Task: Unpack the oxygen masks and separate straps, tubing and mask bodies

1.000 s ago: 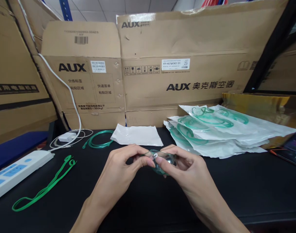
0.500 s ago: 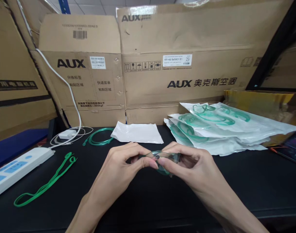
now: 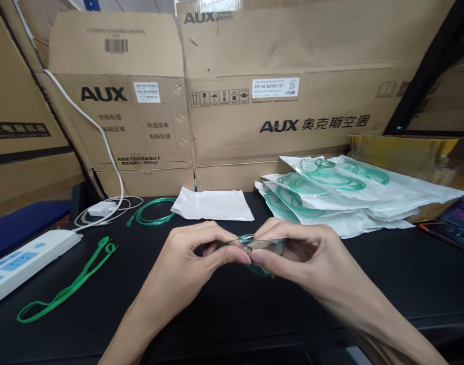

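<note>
Both my hands meet over the black table (image 3: 387, 284) and pinch a small clear green-tinted plastic mask piece (image 3: 272, 247). My left hand (image 3: 189, 253) grips its left edge with thumb and forefinger. My right hand (image 3: 304, 253) wraps around its right side, fingers curled over it, so most of the piece is hidden. A green elastic strap (image 3: 70, 289) lies loose on the table to the left. A coil of green tubing (image 3: 151, 213) lies behind my left hand, next to a flat empty white pouch (image 3: 212, 205).
A stack of sealed pouches with green masks (image 3: 338, 197) sits at the right rear. A white power strip (image 3: 22, 261) and white cable (image 3: 102, 152) lie at the left. Cardboard boxes (image 3: 292, 101) wall the back. A screen edge (image 3: 454, 223) shows at far right.
My hands stay pinched on the mask piece and have shifted slightly right and up in the picture. The view has tilted a little downward.
</note>
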{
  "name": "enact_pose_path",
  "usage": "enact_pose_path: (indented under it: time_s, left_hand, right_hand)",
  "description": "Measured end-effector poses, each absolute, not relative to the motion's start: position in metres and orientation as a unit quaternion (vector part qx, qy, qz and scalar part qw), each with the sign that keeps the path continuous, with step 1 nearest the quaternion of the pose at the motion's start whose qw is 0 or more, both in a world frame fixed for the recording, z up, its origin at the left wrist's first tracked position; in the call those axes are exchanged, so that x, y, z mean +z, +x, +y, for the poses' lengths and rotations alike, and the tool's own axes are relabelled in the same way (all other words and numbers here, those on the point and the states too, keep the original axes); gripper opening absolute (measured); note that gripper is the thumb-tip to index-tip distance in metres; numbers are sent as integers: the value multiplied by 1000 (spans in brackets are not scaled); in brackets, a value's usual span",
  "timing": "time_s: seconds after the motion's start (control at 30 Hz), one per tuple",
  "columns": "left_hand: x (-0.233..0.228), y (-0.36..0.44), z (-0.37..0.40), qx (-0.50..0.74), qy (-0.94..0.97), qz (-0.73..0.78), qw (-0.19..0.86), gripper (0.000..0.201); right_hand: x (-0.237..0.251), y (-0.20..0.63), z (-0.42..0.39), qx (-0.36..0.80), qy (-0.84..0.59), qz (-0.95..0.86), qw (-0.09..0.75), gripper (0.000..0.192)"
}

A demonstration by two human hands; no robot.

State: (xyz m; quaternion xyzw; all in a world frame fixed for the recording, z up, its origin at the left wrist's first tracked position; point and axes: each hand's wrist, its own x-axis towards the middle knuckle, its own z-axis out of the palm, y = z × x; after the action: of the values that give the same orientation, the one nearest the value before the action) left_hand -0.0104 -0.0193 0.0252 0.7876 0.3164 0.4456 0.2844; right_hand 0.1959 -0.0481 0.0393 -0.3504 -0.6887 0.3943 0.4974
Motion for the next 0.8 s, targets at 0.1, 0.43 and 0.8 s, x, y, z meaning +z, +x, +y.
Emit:
enact_pose_path:
  time_s: [0.1,0.43,0.8]
  left_hand:
    - [25,-10,-19,443,789,319,283,10]
    - [25,-12,-16,422,803,329,262,14]
    - [28,-13,-18,472,754,271,369,15]
  right_hand:
    - [40,198,-47,412,-355,-684,487,2]
    - [43,196,-50,477,-355,-664,454,14]
    - [35,183,-52,589,-238,-558,533,15]
